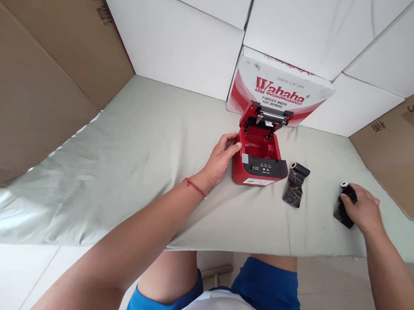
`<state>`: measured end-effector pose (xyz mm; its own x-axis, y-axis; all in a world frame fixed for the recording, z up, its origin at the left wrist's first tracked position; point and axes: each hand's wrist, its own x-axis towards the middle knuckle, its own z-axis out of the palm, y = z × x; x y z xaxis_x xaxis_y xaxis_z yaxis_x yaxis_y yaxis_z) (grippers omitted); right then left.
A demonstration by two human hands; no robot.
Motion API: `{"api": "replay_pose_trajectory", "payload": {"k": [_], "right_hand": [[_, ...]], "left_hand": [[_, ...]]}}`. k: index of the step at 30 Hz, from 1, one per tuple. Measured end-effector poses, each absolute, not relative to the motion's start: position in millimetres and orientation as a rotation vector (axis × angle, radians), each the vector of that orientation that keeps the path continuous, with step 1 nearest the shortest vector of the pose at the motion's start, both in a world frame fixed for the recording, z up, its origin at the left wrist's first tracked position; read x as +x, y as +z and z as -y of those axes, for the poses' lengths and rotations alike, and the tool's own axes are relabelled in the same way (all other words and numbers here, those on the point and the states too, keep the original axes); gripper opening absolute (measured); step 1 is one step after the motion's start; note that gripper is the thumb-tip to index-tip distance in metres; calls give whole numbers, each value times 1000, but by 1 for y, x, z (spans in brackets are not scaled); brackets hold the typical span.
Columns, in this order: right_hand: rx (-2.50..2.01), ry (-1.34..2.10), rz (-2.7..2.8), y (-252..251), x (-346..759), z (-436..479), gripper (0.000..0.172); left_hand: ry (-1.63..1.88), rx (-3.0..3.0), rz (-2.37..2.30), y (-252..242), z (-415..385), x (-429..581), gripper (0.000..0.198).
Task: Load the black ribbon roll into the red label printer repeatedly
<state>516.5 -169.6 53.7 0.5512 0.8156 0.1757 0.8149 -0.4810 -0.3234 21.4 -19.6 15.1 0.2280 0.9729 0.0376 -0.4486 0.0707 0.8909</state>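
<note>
A red label printer (257, 147) stands on the cloth with its lid (269, 114) raised, showing a hollow red bay with no roll in it. At its left side wall is my left hand (223, 157), thumb on the top rim and fingers along the side, holding it. Far to the right, my right hand (365, 206) is closed around a black paper roll (344, 207) with a white core, whose loose end lies on the cloth. Between that hand and the printer lies another black roll (296, 184), partly unrolled, with thin light lines on its strip.
A Wahaba-style white and red water carton (279, 82) stands right behind the printer. White boxes (186, 39) form a wall at the back. Brown cartons (48, 76) flank the left, and another brown carton (400, 162) the right. A pale green cloth (150, 144) covers the table.
</note>
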Motion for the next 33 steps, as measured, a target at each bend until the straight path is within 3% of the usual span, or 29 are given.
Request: {"api": "replay_pose_trajectory", "payload": {"k": [8,12,18,23,28,33], "right_hand": [[-2470,105,1199,69,540,152,44],[-2285,257,1290,90,508,144,49],[-1737,690,1384,161,412,127,63],[-1597,890,1813,189,324,82,54],[-1669,636,2153,163,258,36,41],[-1857,339,2271,142,231,19,46]], "left_hand": [[1213,948,-707,14,18,22,52],[1207,931,-693,17,20,21,53],[1214,946,-702,17,19,21,52],[1229,1079,-807,16,24,22,52],[1518,1542,-1030,19,39,19,60],[1903,2140,-831,25,58,20,61]]}}
